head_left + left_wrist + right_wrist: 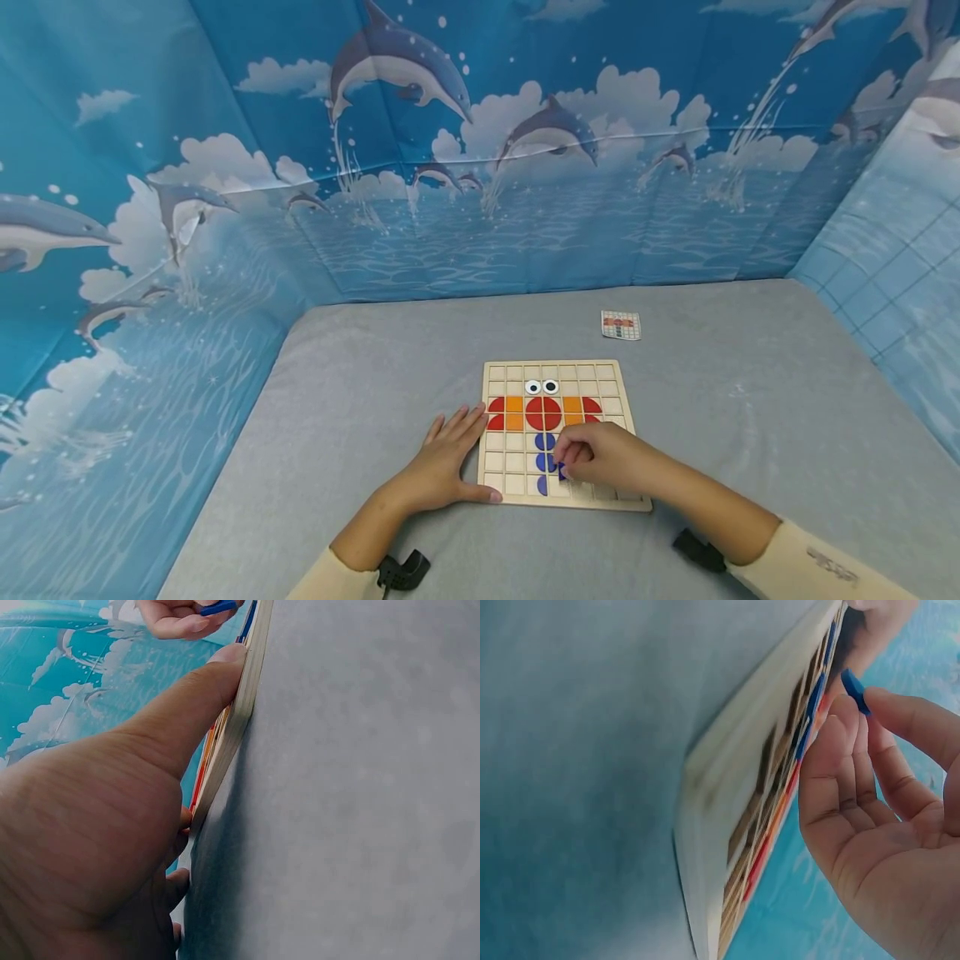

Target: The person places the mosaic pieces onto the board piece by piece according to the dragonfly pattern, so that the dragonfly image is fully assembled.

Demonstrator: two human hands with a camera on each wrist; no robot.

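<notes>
A square wooden grid board point(514, 483) lies on the grey cloth. My left hand point(441, 468) rests along its left side, fingers spread and thumb on the near left corner. Over the lower part of the board, my right hand point(611, 454) pinches a small blue piece point(854, 691) between thumb and finger. Blue half-round pieces point(542, 463) run down a middle column. Above them sit a red disc of quarter pieces point(543, 413), orange squares point(513, 404), red quarters at both sides and two googly eyes point(542, 387). My right hand hides some cells.
A small printed card point(620, 325) with a similar pattern lies beyond the board. The grey cloth point(390, 375) covers the surface. Blue dolphin-print curtains point(487, 233) stand behind and at both sides. Each wrist wears a black device point(403, 572).
</notes>
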